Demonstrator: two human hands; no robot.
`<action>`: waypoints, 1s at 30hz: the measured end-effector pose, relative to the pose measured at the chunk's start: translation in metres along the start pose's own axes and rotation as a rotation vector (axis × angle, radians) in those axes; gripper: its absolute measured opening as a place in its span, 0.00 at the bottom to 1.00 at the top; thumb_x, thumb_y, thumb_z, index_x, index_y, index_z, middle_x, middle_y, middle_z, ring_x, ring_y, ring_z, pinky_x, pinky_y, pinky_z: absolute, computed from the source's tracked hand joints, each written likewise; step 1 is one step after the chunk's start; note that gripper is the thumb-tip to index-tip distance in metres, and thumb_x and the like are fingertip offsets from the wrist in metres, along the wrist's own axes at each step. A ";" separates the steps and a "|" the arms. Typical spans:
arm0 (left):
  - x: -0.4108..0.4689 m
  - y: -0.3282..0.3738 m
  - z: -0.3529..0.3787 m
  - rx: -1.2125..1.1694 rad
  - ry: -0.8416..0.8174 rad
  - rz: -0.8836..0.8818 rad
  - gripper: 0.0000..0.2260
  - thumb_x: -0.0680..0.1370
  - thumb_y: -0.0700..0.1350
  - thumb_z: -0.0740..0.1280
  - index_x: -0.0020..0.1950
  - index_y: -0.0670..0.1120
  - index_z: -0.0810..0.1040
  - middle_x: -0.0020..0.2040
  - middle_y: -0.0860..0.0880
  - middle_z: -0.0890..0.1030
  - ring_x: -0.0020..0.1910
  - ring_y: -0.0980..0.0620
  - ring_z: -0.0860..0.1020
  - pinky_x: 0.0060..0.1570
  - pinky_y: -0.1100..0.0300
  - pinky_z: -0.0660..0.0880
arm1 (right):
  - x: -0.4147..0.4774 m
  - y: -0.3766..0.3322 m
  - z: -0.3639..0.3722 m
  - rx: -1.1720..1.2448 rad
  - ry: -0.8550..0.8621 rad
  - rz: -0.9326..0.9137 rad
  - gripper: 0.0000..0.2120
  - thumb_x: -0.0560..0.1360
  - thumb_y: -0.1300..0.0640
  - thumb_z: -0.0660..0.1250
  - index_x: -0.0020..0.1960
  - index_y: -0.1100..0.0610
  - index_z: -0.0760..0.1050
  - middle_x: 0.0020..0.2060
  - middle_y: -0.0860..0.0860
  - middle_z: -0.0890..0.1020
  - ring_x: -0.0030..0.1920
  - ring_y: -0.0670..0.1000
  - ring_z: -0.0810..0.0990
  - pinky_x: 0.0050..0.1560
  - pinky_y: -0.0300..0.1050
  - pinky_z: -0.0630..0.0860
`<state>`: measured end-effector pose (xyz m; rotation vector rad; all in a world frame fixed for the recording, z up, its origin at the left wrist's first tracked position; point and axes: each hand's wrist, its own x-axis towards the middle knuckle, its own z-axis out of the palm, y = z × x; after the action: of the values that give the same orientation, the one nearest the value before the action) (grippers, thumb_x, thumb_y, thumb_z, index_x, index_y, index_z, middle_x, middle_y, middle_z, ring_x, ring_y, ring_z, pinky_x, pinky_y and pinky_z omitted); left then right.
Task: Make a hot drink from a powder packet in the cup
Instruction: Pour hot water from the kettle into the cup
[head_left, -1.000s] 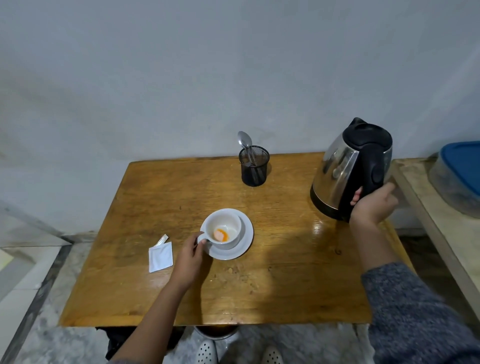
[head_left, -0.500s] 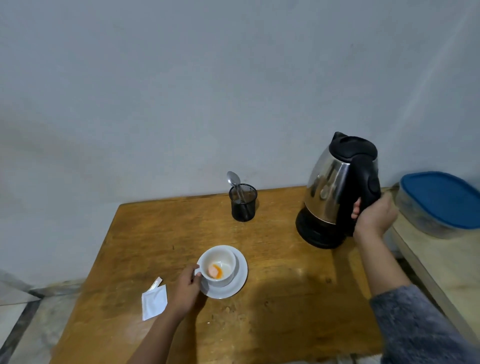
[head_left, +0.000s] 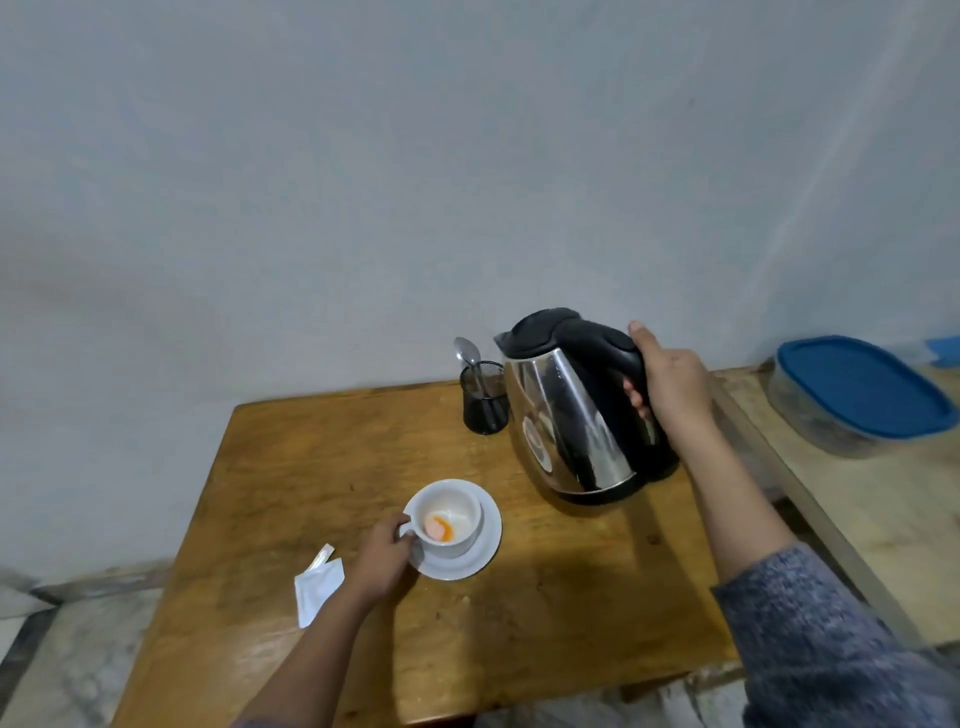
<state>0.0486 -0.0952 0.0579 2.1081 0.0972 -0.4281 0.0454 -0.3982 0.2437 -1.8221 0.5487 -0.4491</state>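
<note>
A white cup with orange powder in its bottom stands on a white saucer on the wooden table. My left hand grips the cup's handle. My right hand is closed on the black handle of a steel kettle, which hangs tilted above the table, spout toward the cup and to its right. The torn white powder packet lies left of my left hand.
A black mesh holder with a spoon in it stands at the table's back, just left of the kettle. A clear container with a blue lid sits on the lighter side table at right. The wall is close behind.
My right hand has lifted the kettle off the table and carried it left toward the cup, tilting it. My left hand has stayed on the cup's handle. The camera has tilted upward.
</note>
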 end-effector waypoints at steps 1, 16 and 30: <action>0.000 0.000 -0.001 0.004 -0.007 -0.001 0.12 0.77 0.40 0.61 0.60 0.43 0.75 0.58 0.42 0.79 0.52 0.47 0.75 0.49 0.56 0.68 | -0.002 0.000 0.006 -0.059 -0.041 0.002 0.30 0.74 0.38 0.59 0.24 0.59 0.74 0.18 0.53 0.74 0.20 0.53 0.71 0.30 0.44 0.71; -0.002 0.000 -0.006 0.075 -0.039 0.013 0.12 0.78 0.43 0.59 0.60 0.46 0.74 0.60 0.43 0.78 0.53 0.49 0.73 0.52 0.57 0.67 | -0.024 -0.022 0.057 -0.727 -0.474 -0.208 0.29 0.75 0.38 0.56 0.23 0.56 0.74 0.16 0.49 0.74 0.21 0.50 0.74 0.31 0.42 0.69; -0.002 -0.003 -0.004 0.040 -0.029 0.028 0.12 0.78 0.42 0.59 0.60 0.45 0.74 0.60 0.44 0.77 0.54 0.49 0.73 0.53 0.56 0.67 | -0.029 -0.032 0.081 -0.956 -0.535 -0.293 0.26 0.74 0.38 0.57 0.25 0.53 0.71 0.19 0.47 0.74 0.25 0.47 0.74 0.30 0.39 0.66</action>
<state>0.0471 -0.0904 0.0585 2.1390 0.0419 -0.4472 0.0714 -0.3101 0.2481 -2.8247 0.0964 0.1796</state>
